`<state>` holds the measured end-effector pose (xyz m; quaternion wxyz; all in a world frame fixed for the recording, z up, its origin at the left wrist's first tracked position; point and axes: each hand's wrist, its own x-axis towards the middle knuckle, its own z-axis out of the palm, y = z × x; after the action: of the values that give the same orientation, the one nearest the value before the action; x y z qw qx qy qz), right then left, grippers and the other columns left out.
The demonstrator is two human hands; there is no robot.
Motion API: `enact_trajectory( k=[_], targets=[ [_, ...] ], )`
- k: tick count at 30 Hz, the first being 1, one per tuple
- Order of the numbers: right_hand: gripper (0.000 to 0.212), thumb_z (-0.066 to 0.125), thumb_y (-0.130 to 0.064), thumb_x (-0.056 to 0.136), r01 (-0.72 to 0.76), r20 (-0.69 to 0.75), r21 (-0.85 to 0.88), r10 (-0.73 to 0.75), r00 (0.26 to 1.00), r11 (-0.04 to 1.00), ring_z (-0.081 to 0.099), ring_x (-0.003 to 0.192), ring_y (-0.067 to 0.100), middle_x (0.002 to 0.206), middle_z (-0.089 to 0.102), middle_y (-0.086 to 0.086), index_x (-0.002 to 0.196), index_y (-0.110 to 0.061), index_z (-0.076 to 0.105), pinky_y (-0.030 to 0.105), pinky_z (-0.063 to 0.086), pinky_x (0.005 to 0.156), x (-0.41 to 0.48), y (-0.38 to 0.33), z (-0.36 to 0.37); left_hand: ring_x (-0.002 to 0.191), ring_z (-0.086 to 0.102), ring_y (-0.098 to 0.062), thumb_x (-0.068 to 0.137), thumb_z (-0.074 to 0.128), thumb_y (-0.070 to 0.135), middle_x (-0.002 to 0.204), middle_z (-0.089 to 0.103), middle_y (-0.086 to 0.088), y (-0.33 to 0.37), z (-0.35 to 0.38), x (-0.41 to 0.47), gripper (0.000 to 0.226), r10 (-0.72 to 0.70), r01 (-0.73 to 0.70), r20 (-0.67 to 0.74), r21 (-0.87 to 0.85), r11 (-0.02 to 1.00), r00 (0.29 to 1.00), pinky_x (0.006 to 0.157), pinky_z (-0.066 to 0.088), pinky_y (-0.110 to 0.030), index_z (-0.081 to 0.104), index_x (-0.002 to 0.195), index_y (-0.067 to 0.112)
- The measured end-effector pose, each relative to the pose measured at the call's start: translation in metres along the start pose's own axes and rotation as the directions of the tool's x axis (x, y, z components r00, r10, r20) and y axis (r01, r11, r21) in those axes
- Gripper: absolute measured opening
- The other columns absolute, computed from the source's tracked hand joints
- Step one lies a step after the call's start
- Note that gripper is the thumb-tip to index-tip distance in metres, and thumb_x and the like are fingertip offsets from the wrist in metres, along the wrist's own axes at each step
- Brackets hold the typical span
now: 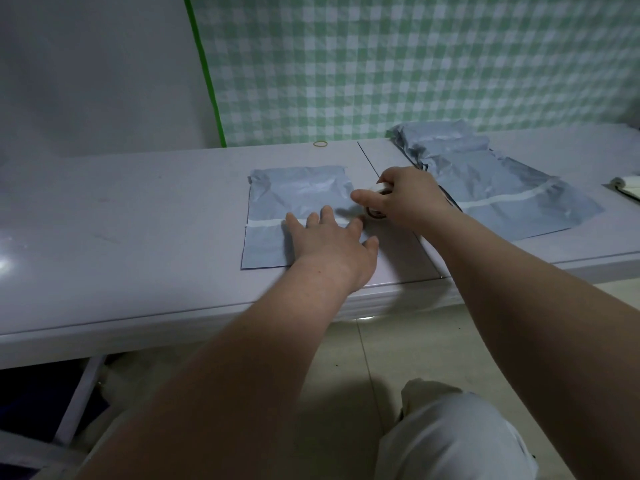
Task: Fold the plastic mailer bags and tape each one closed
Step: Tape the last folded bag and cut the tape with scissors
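Observation:
A pale blue mailer bag (277, 202) lies flat on the white table (121, 220), a white adhesive strip across it. My left hand (329, 240) rests on the bag's lower right part with fingers spread and straight. Just right of the bag, my right hand (401, 199) grips a roll of tape (377, 202), thumb pointing left over the bag's edge. The roll is mostly hidden by my fingers.
A heap of several more blue mailer bags (485, 178) lies on the table to the right. A yellow rubber band (320, 144) sits near the back edge. A white object (627, 187) is at the far right. A green checked cloth hangs behind.

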<state>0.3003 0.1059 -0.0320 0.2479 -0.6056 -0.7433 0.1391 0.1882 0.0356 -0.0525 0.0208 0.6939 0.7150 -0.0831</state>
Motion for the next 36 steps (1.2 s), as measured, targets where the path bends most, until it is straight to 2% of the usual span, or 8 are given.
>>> enact_trajectory(
  k=[8,15,19,26,29,31,33,36],
  targets=[
    [0.034,0.060,-0.048,0.086,-0.040,-0.057,0.147,0.048,0.997,0.988,0.052,0.084,0.014,0.086,0.058,-0.003,0.096,-0.015,0.061,0.026,0.033,0.065,-0.006,0.010,-0.012,0.140,0.024,-0.034,0.098,0.011,0.048,0.155,0.019,-0.015,-0.004,-0.001,0.006,0.053,0.041,-0.042,-0.022,-0.027,0.999,0.999,0.113,0.007,-0.058,0.016,0.149,0.035],
    [0.024,0.050,-0.006,0.085,-0.267,-0.146,-0.288,0.234,0.961,0.920,0.056,0.107,0.035,0.111,0.063,0.018,0.105,-0.003,0.063,0.031,0.044,0.079,-0.024,0.034,-0.038,0.121,0.047,-0.029,0.099,0.026,0.028,0.130,0.052,-0.011,-0.007,-0.002,0.009,0.039,0.057,-0.084,-0.158,-0.169,0.982,0.986,0.105,0.029,-0.043,0.052,0.125,0.017],
    [0.017,0.059,-0.006,0.081,-0.320,-0.039,-0.386,0.331,0.943,0.865,0.058,0.104,0.036,0.111,0.060,0.019,0.098,-0.002,0.060,0.033,0.047,0.078,-0.035,0.031,-0.043,0.106,0.056,-0.031,0.092,0.043,0.011,0.115,0.062,-0.013,-0.004,-0.011,0.011,0.022,-0.019,-0.059,-0.223,-0.338,0.939,0.975,0.074,0.038,-0.031,0.062,0.103,0.009],
    [0.024,0.058,-0.008,0.083,-0.291,-0.063,-0.440,0.294,0.954,0.850,0.057,0.107,0.032,0.115,0.059,0.014,0.106,-0.007,0.058,0.029,0.044,0.076,-0.041,0.024,-0.041,0.122,0.049,-0.027,0.089,0.054,0.010,0.127,0.059,-0.010,-0.006,-0.025,0.034,0.044,-0.015,-0.150,-0.300,-0.521,0.840,0.954,0.097,0.037,-0.029,0.051,0.132,0.011],
    [0.011,0.060,-0.008,0.080,-0.293,-0.076,-0.385,0.287,0.955,0.875,0.058,0.103,0.032,0.109,0.060,0.013,0.090,-0.008,0.057,0.029,0.042,0.071,-0.043,0.024,-0.038,0.121,0.050,-0.023,0.087,0.063,0.025,0.129,0.057,-0.007,-0.004,-0.032,0.046,0.049,0.036,-0.171,-0.242,-0.566,0.806,0.970,0.099,0.036,-0.027,0.051,0.134,0.014],
    [0.009,0.062,-0.011,0.077,-0.299,-0.104,-0.293,0.280,0.954,0.908,0.059,0.099,0.031,0.100,0.062,0.012,0.081,-0.009,0.054,0.026,0.040,0.068,-0.042,0.027,-0.039,0.111,0.055,-0.024,0.086,0.065,0.027,0.119,0.063,-0.008,-0.001,-0.036,0.050,0.036,0.071,-0.203,-0.251,-0.553,0.808,0.965,0.087,0.039,-0.026,0.062,0.120,0.014],
    [0.019,0.066,-0.016,0.075,-0.316,-0.105,-0.139,0.303,0.947,0.938,0.059,0.099,0.028,0.097,0.062,0.010,0.092,-0.008,0.062,0.026,0.042,0.070,-0.043,0.030,-0.041,0.096,0.059,-0.025,0.085,0.066,0.025,0.098,0.066,-0.008,0.000,-0.039,0.050,0.019,0.086,-0.220,-0.258,-0.557,0.801,0.962,0.072,0.037,-0.025,0.069,0.100,0.012],
    [0.017,0.070,-0.020,0.075,-0.351,-0.075,0.119,0.361,0.930,0.929,0.060,0.095,0.023,0.095,0.065,0.005,0.090,-0.015,0.064,0.028,0.049,0.077,-0.049,0.036,-0.041,0.081,0.061,-0.026,0.083,0.068,0.020,0.082,0.065,-0.009,-0.002,-0.038,0.053,0.013,0.023,-0.182,-0.256,-0.616,0.766,0.966,0.072,0.046,-0.030,0.069,0.087,0.008]
  ],
)
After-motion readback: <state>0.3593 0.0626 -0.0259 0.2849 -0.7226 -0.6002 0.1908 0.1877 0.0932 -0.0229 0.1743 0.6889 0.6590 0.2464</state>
